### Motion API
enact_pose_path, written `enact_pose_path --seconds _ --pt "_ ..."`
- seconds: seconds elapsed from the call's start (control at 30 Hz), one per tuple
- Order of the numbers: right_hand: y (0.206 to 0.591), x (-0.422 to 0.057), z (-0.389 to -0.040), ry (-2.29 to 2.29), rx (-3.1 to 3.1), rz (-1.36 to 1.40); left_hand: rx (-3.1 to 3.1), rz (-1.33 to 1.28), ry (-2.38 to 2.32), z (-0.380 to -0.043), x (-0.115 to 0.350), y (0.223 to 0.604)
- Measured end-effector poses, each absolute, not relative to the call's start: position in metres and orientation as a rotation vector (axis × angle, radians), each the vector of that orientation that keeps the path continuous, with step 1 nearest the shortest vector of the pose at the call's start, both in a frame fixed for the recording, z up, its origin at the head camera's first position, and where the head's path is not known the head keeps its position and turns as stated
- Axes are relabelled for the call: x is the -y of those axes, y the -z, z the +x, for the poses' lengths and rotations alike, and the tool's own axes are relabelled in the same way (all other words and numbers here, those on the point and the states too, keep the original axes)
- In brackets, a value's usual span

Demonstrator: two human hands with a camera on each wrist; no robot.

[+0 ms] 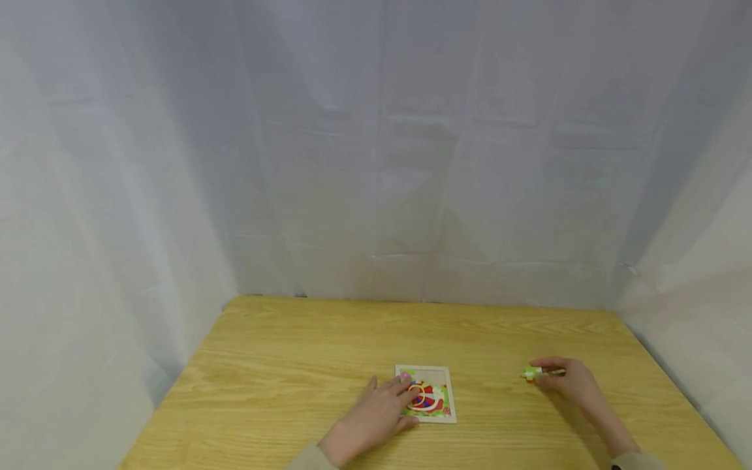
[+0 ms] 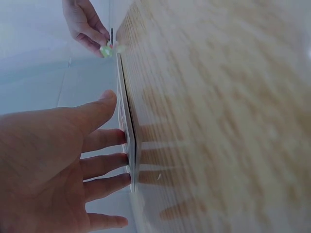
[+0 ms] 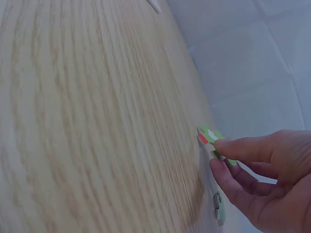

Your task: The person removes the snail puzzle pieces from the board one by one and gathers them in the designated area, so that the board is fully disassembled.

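A square wooden jigsaw puzzle (image 1: 451,391) with a pale frame and a red, green and white picture lies on the table. My left hand (image 1: 378,412) rests over its left side with fingers extended; in the left wrist view several fingertips (image 2: 125,160) touch the board. Well to the right, my right hand (image 1: 570,382) pinches a green puzzle piece (image 3: 211,135) with white and red parts between thumb and fingers, just above the table. Part of this piece is hidden by the fingers. Close below that hand, another puzzle piece (image 3: 219,208) lies on the wood.
The light wooden table (image 1: 294,352) stretches out on both sides of the puzzle. Pale curtains (image 1: 352,163) hang behind it and along the left and right sides.
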State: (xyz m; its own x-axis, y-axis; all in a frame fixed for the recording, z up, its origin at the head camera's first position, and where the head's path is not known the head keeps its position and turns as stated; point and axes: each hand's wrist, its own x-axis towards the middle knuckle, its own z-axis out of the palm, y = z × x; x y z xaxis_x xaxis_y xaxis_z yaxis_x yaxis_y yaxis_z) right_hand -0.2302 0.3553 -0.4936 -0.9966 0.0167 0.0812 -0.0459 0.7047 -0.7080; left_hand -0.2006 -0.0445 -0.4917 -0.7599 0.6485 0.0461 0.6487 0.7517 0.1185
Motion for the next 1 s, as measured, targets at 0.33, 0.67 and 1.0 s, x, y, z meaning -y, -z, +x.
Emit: enact_pose_path --seconds 0.33,0.67,1.0 --pt "0.4932 -0.3546 -0.2379 -0.917 2.92 0.035 2.937 -1.089 0.209 -0.199 0.0451 0.4898" --pt "0.4904 -0.3501 -0.2383 -0.935 2.965 -0.004 2.941 -1.08 0.19 -0.1984 0.0449 0.4894" --pt "0.4888 -0.3505 -0.2407 -0.948 2.918 0.013 2.931 -1.079 0.18 -0.1982 0.045 0.4878"
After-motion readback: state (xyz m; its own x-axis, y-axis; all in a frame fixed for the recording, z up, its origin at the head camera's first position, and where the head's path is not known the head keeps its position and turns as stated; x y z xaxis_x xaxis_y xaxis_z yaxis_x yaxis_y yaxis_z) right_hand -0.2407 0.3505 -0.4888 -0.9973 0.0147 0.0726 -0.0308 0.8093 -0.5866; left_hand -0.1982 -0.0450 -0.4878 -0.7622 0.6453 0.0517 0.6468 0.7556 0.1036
